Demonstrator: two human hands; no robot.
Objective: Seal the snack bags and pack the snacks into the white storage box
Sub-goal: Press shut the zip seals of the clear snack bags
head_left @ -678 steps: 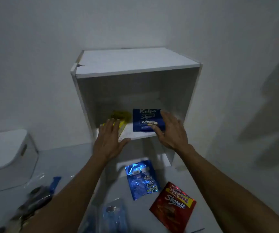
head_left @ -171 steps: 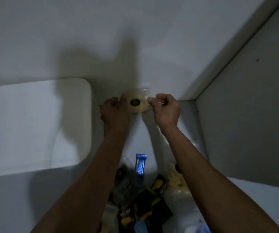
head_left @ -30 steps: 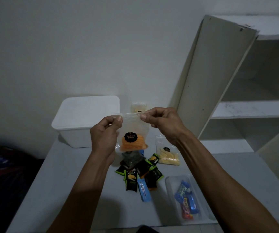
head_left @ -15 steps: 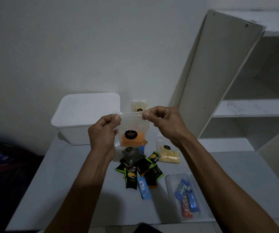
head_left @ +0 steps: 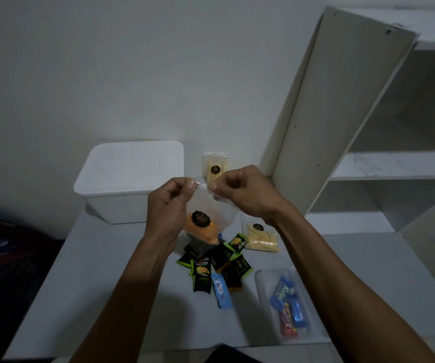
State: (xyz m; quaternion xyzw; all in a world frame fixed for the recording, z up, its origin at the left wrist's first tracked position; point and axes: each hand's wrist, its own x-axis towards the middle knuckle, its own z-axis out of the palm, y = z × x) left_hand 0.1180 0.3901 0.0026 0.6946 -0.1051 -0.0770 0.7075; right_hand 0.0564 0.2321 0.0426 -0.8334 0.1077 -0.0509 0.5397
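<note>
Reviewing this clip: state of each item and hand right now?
White storage box: lid on.
Orange snack bag: held up, top edge pinched.
Left hand: pinching bag top.
Right hand: pinching bag top.
Yellow snack bag: lying flat on table.

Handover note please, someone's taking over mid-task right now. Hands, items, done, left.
Left hand and right hand both pinch the top edge of the clear bag of orange snacks, held above the table.
White storage box: back left, lid on.
Two bags of pale sticks, loose black-green and blue packets and a clear bag of candy bars lie on the table.
Done: nothing visibly packed.
Left: finish this seal, check the other bags, open the box, pack everything.
</note>
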